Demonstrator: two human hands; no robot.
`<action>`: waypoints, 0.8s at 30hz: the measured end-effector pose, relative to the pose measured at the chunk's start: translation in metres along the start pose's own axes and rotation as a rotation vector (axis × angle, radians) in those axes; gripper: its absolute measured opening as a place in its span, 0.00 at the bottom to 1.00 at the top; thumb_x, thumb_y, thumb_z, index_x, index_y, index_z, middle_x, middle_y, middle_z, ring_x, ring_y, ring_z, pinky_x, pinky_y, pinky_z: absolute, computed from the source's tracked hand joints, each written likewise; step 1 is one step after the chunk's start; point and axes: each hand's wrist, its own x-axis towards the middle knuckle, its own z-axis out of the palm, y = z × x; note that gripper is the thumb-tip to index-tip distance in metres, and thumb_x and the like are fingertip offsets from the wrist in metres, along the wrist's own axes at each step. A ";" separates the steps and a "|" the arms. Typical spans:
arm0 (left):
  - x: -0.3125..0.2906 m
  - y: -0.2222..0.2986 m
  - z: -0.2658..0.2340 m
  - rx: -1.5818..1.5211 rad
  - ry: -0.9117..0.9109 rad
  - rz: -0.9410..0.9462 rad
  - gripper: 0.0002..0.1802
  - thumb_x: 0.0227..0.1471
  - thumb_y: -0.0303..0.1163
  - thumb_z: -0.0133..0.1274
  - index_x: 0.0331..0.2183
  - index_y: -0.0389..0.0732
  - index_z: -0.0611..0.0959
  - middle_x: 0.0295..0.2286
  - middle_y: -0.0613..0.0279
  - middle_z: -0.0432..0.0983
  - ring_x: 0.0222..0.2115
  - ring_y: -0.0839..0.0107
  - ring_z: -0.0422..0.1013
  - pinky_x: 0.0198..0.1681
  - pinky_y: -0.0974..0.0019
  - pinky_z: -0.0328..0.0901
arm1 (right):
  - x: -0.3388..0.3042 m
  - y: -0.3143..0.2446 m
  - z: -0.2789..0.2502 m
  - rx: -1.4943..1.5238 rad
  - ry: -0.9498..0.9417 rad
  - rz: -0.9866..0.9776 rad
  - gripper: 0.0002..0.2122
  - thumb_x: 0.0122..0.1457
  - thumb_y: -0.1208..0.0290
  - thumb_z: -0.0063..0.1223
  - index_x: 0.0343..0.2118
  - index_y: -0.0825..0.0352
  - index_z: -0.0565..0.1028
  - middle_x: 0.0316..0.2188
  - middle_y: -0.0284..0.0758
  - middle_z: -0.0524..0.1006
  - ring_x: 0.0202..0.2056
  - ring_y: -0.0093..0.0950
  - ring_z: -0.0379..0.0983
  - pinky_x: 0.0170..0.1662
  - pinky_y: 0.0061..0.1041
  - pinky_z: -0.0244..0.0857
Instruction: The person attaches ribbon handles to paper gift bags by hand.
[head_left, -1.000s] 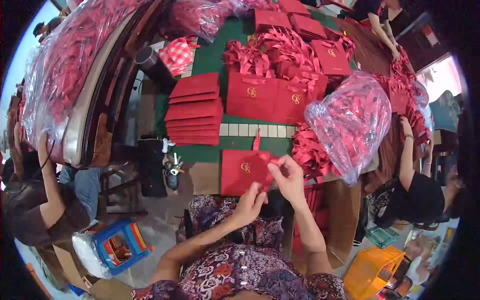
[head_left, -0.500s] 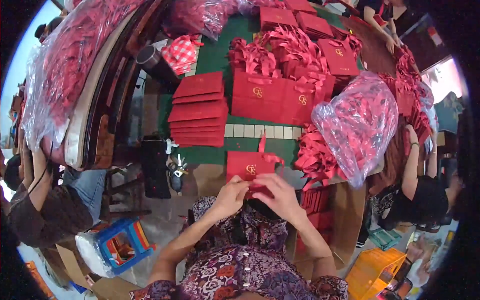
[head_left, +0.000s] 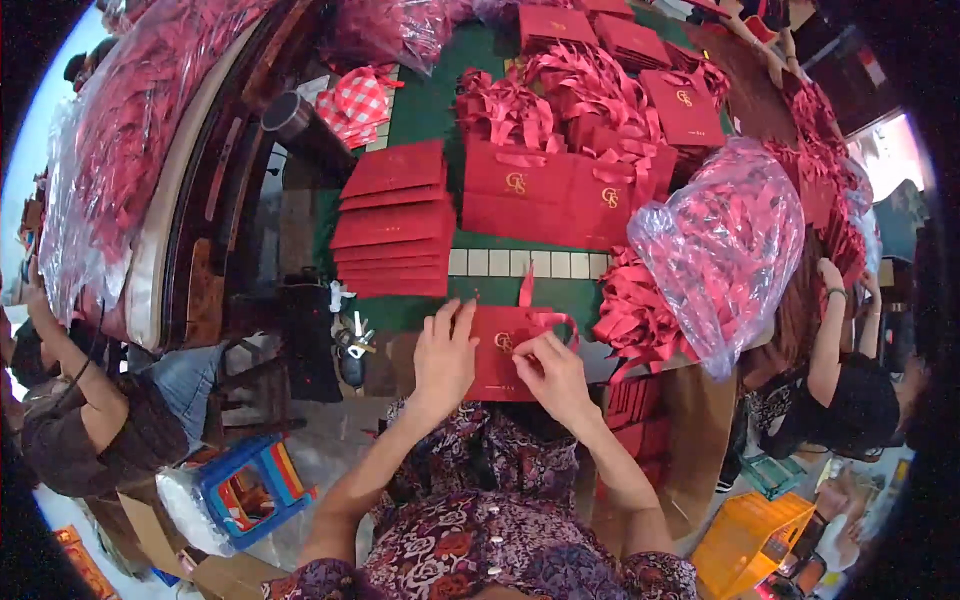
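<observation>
A red paper gift bag (head_left: 500, 350) with gold lettering lies flat at the table's near edge. A red ribbon handle (head_left: 548, 318) loops from its upper right, with one end pointing away from me. My left hand (head_left: 445, 355) rests along the bag's left edge, fingers stretched out and pointing away. Over the right part of the bag, my right hand (head_left: 555, 375) has thumb and forefinger pinched together; whatever is between them is too small to make out. Beyond my left hand stands a fanned stack of flat red bags (head_left: 392, 235).
Red bags with ribbons (head_left: 520, 195) stand in the middle. To the right are loose ribbons (head_left: 640, 315) and a clear plastic bag of ribbon (head_left: 725, 245). A dark tumbler (head_left: 305, 130) and keys (head_left: 355, 340) are left. An open carton (head_left: 690, 440) sits below right; co-workers flank me.
My hands were together at the bag's near edge and have moved apart. The left went left and flattened out; the right shifted slightly right. More of the bag's front now shows.
</observation>
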 end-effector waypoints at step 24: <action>0.012 0.003 0.009 -0.175 -0.157 0.076 0.10 0.48 0.22 0.55 0.36 0.38 0.75 0.33 0.51 0.73 0.37 0.51 0.70 0.40 0.53 0.67 | 0.007 -0.005 0.025 0.002 0.125 0.310 0.07 0.49 0.72 0.60 0.29 0.69 0.76 0.27 0.43 0.79 0.30 0.42 0.78 0.33 0.38 0.70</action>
